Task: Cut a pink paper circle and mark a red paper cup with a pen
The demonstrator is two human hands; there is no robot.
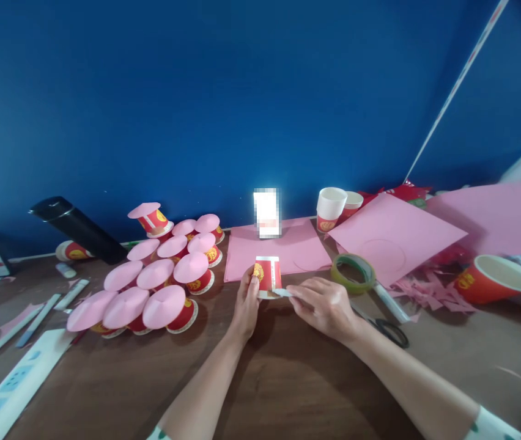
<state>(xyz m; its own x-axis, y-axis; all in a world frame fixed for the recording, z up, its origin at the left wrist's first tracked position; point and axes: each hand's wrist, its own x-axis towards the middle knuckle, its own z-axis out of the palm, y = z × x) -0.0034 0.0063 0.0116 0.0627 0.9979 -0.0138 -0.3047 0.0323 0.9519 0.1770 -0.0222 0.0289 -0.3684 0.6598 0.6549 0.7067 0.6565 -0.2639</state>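
Observation:
My left hand (247, 305) grips a red-and-white paper cup (267, 275) with a gold emblem. The cup is upside down, its wide rim towards me. Close to its lower right side, my right hand (327, 305) pinches a small whitish thing (282, 293) that looks slim and slightly blurred. Its exact kind is unclear, and I cannot tell whether it touches the cup. To the left stand several upturned red cups (202, 282) topped with pink paper cones (164, 307).
Pink paper sheets (242, 253) lie behind my hands. On the right are a tape roll (352, 273), black-handled scissors (393, 333), a glue stick or marker (392, 304), paper scraps (435, 293) and an orange cup (471, 281). A black flask (81, 229) and power strip (19, 382) are left.

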